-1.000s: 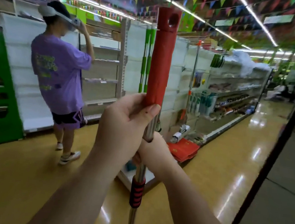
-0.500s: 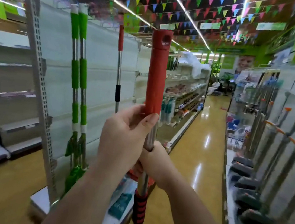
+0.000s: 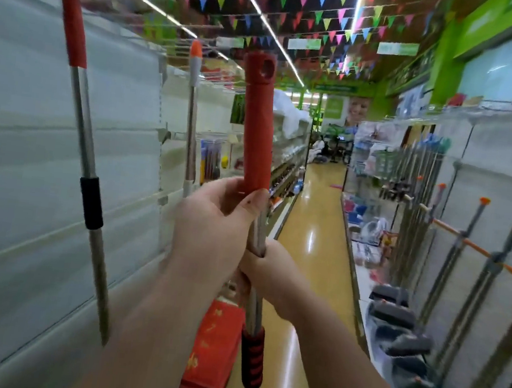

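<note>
- The aisle floor (image 3: 308, 231) runs ahead between the white shelving (image 3: 43, 169) on your left and the rack of mops (image 3: 479, 267) on your right. The step in hand looks like carrying a long pole to a display spot, so walk the middle line and let neither end swing sideways.
- The pole (image 3: 257, 130) stands upright in the air in front of you, nearer the front edge of the white shelving than the rack of mops. Its lower end is out of view, so lift it enough to pass the red packet (image 3: 215, 342) at the shelving's bottom edge.
- A red-topped pole (image 3: 85, 142) and an orange-tipped pole (image 3: 193, 91) hang against the shelving just to your left. That is probably the kind of place you want, so give them room as you pass.
- Your left hand (image 3: 212, 230) is clenched round the foot of the red grip (image 3: 256, 123), thumb across the front. Steer the top from here.
- Your right hand (image 3: 271, 275) sits just below it, fingers wrapped round the steel shaft (image 3: 258, 235) above the ribbed sleeve (image 3: 251, 359). Let this hand take the weight.
- The hole (image 3: 266, 69) at the tip faces you; turn it toward the hook before you lift.
</note>
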Tool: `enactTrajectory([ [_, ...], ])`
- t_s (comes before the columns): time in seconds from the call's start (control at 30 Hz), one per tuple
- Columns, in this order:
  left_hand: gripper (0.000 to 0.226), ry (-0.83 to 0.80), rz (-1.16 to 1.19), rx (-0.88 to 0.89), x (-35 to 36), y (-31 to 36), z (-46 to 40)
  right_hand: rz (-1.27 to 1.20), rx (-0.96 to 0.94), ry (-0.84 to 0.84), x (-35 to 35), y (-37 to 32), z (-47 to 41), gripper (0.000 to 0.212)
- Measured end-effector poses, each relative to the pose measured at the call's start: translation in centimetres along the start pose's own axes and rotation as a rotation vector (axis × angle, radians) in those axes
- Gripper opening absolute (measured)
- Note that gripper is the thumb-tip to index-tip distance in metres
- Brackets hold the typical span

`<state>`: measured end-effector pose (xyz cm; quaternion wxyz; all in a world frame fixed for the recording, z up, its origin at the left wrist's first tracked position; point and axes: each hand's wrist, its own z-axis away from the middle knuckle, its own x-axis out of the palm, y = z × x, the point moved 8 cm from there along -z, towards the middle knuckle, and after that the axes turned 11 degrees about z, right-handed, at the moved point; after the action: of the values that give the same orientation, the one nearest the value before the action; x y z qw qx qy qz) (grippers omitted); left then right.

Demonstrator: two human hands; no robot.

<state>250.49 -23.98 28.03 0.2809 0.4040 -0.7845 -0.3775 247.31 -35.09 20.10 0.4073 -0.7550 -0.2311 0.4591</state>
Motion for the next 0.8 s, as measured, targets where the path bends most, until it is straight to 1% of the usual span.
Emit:
enactTrajectory([
  [0.07,0.017,-0.033,0.009,-0.012,1.7,-2.3,-3.5,-0.025,-0.021,0.016,-1.6,1.3,-3.1,0.017],
  [0.13,0.017,-0.065,-0.003,-0.023,4.2,-4.8,-7.1,-0.073,-0.047,0.085,-3.9,2.8,-6.7,0.002],
  [0.2,0.018,-0.076,-0.001,-0.024,6.7,-7.2,-10.7,-0.119,-0.093,0.166,-6.4,4.2,-10.1,0.028],
  [0.23,0.018,-0.071,0.003,-0.025,7.7,-8.2,-12.1,-0.126,-0.119,0.184,-7.2,4.7,-11.6,0.034],
  [0.3,0.017,-0.065,0.001,-0.028,9.7,-10.8,-15.4,-0.151,-0.150,0.203,-8.6,6.7,-15.0,0.034],
  [0.4,0.015,-0.036,-0.001,-0.042,12.2,-14.6,-20.6,-0.223,-0.154,0.158,-10.4,9.9,-20.9,0.043],
  [0.43,0.013,-0.012,-0.012,-0.041,13.1,-16.0,-22.5,-0.239,-0.166,0.117,-11.0,11.1,-23.3,0.041],
  [0.53,0.009,0.065,-0.036,-0.037,15.6,-19.1,-27.4,-0.210,-0.226,0.058,-13.4,13.5,-29.8,0.020],
  [0.63,0.014,0.157,-0.049,-0.017,17.0,-20.6,-31.3,-0.215,-0.291,0.003,-14.8,14.4,-34.9,0.010],
  [0.7,0.012,0.210,-0.063,0.018,17.0,-21.1,-34.0,-0.276,-0.350,-0.040,-15.2,14.1,-38.2,0.014],
  [0.8,0.008,0.303,-0.105,0.076,15.8,-21.3,-37.6,-0.330,-0.398,-0.066,-15.2,12.2,-42.1,0.026],
])
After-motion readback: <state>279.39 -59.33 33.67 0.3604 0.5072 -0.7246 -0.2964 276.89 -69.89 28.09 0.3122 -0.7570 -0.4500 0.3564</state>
